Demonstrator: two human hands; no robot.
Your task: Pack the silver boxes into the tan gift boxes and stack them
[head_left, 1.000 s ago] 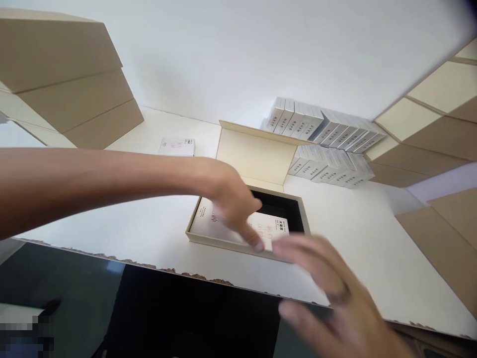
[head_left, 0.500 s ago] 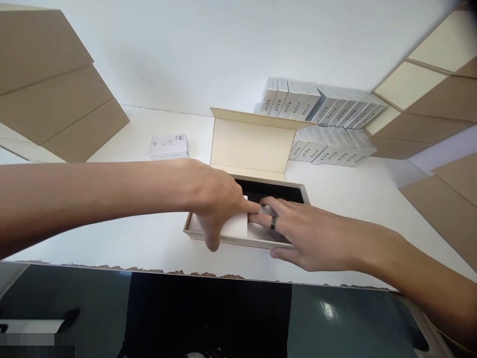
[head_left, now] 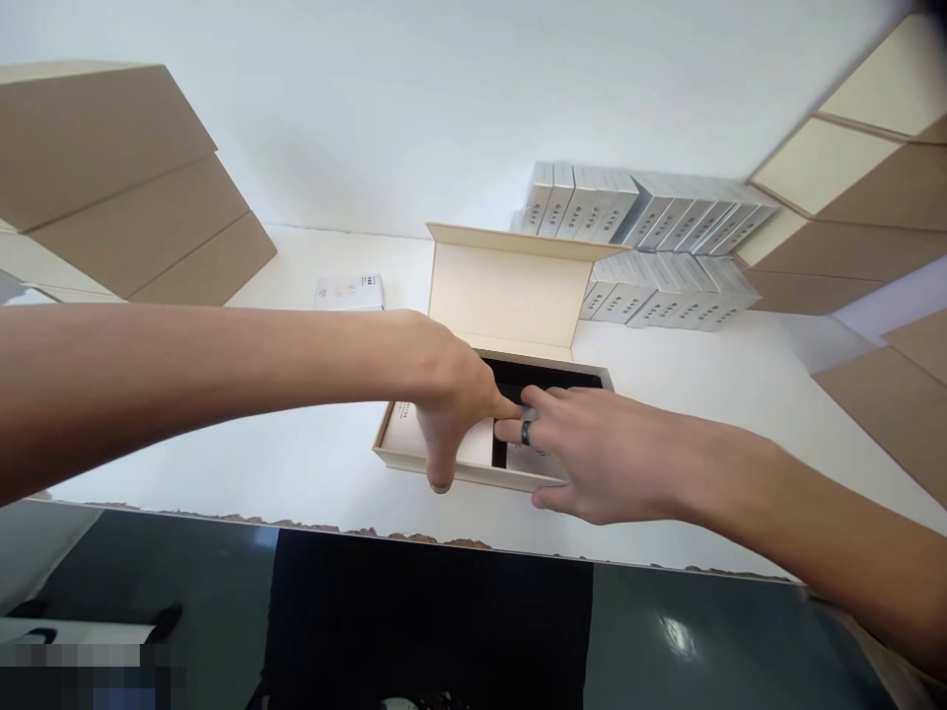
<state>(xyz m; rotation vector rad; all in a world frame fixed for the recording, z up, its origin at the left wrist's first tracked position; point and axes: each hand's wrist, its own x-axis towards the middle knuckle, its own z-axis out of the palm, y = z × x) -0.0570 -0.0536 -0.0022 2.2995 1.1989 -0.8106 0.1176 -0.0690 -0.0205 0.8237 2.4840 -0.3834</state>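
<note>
A cream presentation box (head_left: 436,472) lies on the white table with its lid (head_left: 507,294) raised at the back. Inside are a white small box (head_left: 473,446) on the left and another pale small box (head_left: 527,461) on the right, parted by a narrow black strip. My left hand (head_left: 459,399) reaches over the left one, index finger stretched towards the strip, thumb apart and down over the front wall. With a ring on one finger, my right hand (head_left: 584,449) rests fingers spread over the right one, its thumb at the front wall. Both hands partly cover the contents.
Behind the lid, to the right, stand rows of white small boxes (head_left: 666,291). A single white small box (head_left: 351,293) sits beyond my left forearm. Stacked beige boxes (head_left: 140,187) rise at the left, with more beige boxes (head_left: 873,217) at the right. The table's near edge (head_left: 421,538) is chipped.
A black gap has appeared between the two small boxes as the right one shifted right. Print on the left one now shows. The view has moved slightly; both hands stay over the box.
</note>
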